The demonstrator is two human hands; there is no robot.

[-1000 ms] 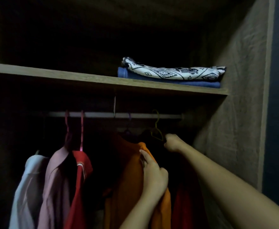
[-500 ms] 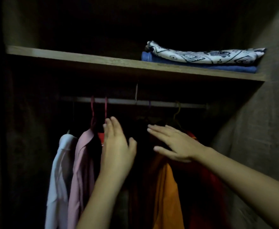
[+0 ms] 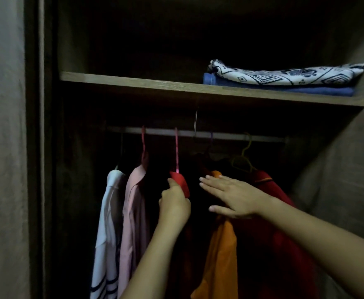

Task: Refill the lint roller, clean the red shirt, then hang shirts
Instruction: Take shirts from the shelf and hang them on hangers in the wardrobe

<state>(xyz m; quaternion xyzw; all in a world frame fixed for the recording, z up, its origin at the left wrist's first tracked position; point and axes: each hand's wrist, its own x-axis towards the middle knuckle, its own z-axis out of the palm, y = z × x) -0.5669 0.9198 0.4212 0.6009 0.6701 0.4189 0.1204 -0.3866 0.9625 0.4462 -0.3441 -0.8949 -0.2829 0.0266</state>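
Several shirts hang on the rail (image 3: 198,133) in a dark wardrobe. My left hand (image 3: 173,203) grips the shoulder of a red shirt (image 3: 182,183) that hangs from a pink hanger (image 3: 176,152). My right hand (image 3: 235,196) lies flat with straight fingers against the orange shirt (image 3: 221,251), beside a darker red shirt (image 3: 269,201) on a yellow hanger (image 3: 244,156). A white shirt (image 3: 108,212) and a pale pink shirt (image 3: 134,203) hang at the left. No lint roller is in view.
A wooden shelf (image 3: 155,85) runs above the rail with a folded patterned cloth (image 3: 284,73) on a folded blue one (image 3: 306,90) at its right end. Wardrobe walls close in on the left (image 3: 36,147) and right (image 3: 338,180).
My left hand has closed on the red shirt's shoulder, having been open with raised fingers. My right hand stays flat on the orange shirt. The view has shifted left and down.
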